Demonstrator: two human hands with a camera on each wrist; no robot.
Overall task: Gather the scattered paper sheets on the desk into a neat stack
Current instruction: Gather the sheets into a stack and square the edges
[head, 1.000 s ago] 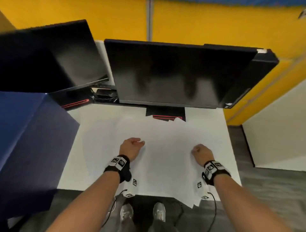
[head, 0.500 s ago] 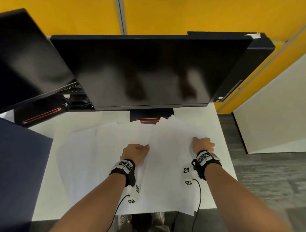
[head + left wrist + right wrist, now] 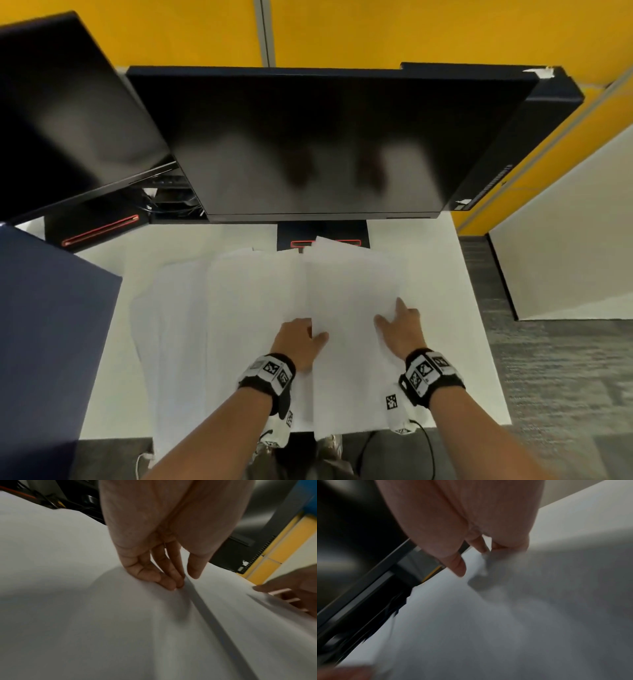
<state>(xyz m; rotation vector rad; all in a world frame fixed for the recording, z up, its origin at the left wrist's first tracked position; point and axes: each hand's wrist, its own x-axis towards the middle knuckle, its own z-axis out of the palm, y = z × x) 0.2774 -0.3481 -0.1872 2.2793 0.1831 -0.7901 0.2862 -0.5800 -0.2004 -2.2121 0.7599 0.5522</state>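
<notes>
White paper sheet [image 3: 346,291]: left hand [image 3: 298,341] fingers pinch one edge, right hand [image 3: 402,330] fingers pinch opposite edge.

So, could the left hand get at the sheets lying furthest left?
Probably yes. The left hand pinches a middle sheet, and only flat paper lies between it and the leftmost sheets; the blue partition stands beside them, not over them.
</notes>
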